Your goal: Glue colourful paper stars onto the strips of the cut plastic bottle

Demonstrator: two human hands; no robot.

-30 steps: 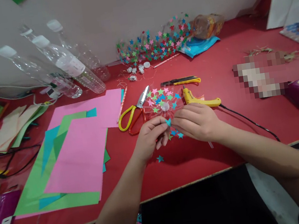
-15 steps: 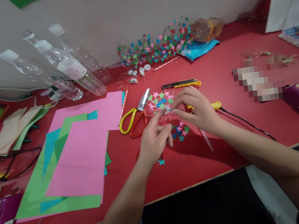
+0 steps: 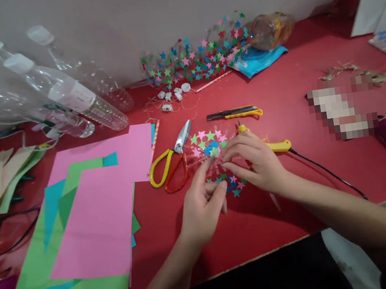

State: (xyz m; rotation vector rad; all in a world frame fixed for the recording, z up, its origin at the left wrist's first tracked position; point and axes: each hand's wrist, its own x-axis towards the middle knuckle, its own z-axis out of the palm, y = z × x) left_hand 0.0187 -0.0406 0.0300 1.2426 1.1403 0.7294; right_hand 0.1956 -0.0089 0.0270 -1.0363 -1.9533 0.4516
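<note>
A clear plastic piece with cut strips (image 3: 211, 149) lies on the red table, covered with green, pink and blue paper stars. My left hand (image 3: 203, 195) touches its middle with a stretched index finger, the other fingers loosely curled and nothing seen between them. My right hand (image 3: 252, 157) is at the piece's right side, fingers bent together; whatever they pinch is too small to make out. Below the piece, between my hands, is a cluster of loose stars (image 3: 235, 186). Behind my right hand lies a yellow glue gun (image 3: 279, 145), partly hidden.
Scissors (image 3: 177, 158) lie left of the stars, a yellow cutter (image 3: 234, 113) behind. Colored paper sheets (image 3: 88, 216) cover the left side. Clear bottles (image 3: 74, 96) lean at the back left, near a star-covered bottle (image 3: 195, 60). A blue packet (image 3: 260, 62) lies behind.
The view has shifted slightly, so the bottles and paper appear further left. Both hands remain at the plastic piece; my right fingers have moved a little lower, showing more of the glue gun's tip.
</note>
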